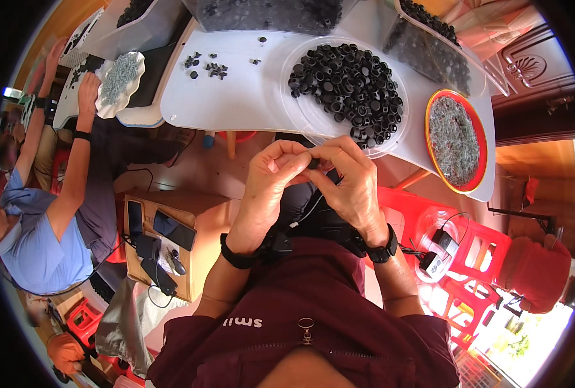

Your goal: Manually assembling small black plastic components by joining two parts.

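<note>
My left hand (269, 187) and my right hand (349, 184) meet just off the table's near edge, fingertips pinched together. Between them is a small black plastic part (313, 163), mostly covered by the fingers; it resembles the round black caps nearby. Both hands are closed on it. Just beyond them, a clear round tray (292, 119) holds a heap of black plastic caps (345, 84). To the right stands a red bowl with a yellow rim (482, 152), full of thin, clear-grey small pieces (454, 139) too fine to name.
Small black parts (215, 70) lie on the white table (197, 103). Clear bins (268, 19) of black parts line its back. At left, a co-worker's hand (88, 97) is beside a scalloped dish (108, 111). A cardboard box (200, 220) bears phones and cables; red stools (404, 204) stand right.
</note>
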{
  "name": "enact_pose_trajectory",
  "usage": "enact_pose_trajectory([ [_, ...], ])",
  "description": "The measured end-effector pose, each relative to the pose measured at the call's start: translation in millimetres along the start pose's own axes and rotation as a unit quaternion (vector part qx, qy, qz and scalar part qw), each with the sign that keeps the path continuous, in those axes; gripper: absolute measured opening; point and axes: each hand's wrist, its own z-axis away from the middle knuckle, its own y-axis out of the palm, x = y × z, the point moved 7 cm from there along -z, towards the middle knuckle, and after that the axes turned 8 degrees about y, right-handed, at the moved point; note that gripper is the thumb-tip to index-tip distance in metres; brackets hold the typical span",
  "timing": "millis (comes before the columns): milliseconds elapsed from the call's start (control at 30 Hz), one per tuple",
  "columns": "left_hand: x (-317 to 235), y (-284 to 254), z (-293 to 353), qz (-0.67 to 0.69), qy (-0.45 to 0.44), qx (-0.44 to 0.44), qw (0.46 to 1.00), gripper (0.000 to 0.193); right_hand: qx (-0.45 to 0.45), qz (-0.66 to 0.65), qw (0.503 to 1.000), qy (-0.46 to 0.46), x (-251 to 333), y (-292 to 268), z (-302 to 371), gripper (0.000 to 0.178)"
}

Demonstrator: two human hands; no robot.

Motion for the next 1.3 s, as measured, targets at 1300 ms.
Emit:
enact_pose_trajectory([
  [1300,-60.5,-63.8,-74.9,-0.291,0.332,-0.157,0.883,0.011,-0.229,0.241,0.933,-0.139,37.1,-126.1,-45.2,0.016],
])
